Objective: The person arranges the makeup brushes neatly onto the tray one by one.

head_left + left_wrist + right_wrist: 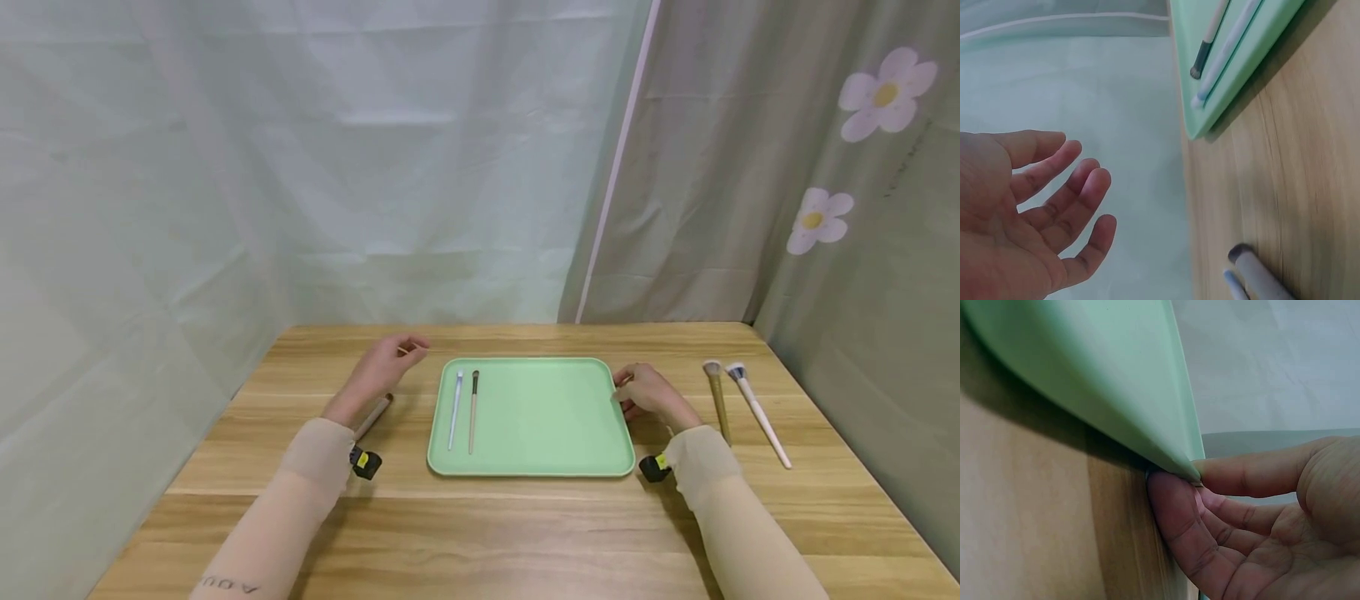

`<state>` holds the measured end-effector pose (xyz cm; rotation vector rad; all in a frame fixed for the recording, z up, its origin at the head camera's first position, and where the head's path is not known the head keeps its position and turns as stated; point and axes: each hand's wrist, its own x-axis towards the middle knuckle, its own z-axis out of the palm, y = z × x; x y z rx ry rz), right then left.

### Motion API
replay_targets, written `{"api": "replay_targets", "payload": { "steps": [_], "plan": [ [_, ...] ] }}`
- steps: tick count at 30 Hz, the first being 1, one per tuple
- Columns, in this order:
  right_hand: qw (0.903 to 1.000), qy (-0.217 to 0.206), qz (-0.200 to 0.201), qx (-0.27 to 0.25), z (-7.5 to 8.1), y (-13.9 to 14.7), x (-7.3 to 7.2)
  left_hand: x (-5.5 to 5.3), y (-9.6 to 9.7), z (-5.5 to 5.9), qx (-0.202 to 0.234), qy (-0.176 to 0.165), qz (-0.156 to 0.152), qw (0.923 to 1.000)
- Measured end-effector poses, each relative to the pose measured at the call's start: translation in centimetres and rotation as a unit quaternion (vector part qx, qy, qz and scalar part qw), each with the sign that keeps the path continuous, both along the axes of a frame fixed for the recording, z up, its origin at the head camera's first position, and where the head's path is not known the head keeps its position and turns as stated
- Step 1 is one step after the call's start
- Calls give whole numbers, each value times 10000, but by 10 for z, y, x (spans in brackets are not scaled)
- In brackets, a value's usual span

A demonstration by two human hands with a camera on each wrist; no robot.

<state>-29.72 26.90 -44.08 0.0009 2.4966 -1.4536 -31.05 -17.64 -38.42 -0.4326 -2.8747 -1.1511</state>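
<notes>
A light green tray (555,417) lies on the wooden table with two slim makeup brushes on its left part: a pale bluish-white brush (454,415) and a pinkish-handled brush (472,417) with a dark ferrule. My right hand (649,390) pinches the tray's right rim; in the right wrist view the thumb (1247,472) is at the upper side and a curled finger sits beneath. Off the tray's upper left corner, my left hand (386,363) hovers with loosely bent fingers (1085,200) and holds nothing.
Partly hidden by the left forearm lies a thick-handled brush (375,417); the left wrist view shows a blue-tipped stick (1235,285) beside it. Right of the tray lie a gold-handled brush (718,404) and a white-handled brush (761,417). Curtains (420,167) hang behind the table.
</notes>
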Motion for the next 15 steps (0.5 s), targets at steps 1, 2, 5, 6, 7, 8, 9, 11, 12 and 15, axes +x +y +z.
{"api": "replay_targets", "payload": {
  "steps": [1,2,5,6,7,8,9,11,12,15],
  "plan": [
    [10000,14,9,-1,0,0,0,0,-2,1,-11,0,-5,10000],
    [10000,24,19,-11,1,0,0,1,-4,1,-22,0,-12,10000],
    [10000,39,24,-6,1,0,0,2,-10,0,-94,67,-76,9999],
    [10000,39,21,-10,1,0,0,2,-11,-1,-127,99,-116,9998],
    [10000,38,20,-1,0,-1,0,3,-13,-2,-168,103,-137,9997],
    [10000,34,15,2,0,-1,0,4,-15,-3,-204,102,-148,9996],
    [10000,33,12,9,0,-1,-1,5,-16,-4,-248,100,-149,9995],
    [10000,37,12,15,-1,-1,-1,7,-19,-7,-359,81,-134,9992],
    [10000,41,15,13,0,-1,-1,8,-20,-7,-408,53,-120,9991],
    [10000,43,12,2,-1,0,-1,11,-23,-9,-536,17,-80,9985]
  ]
}}
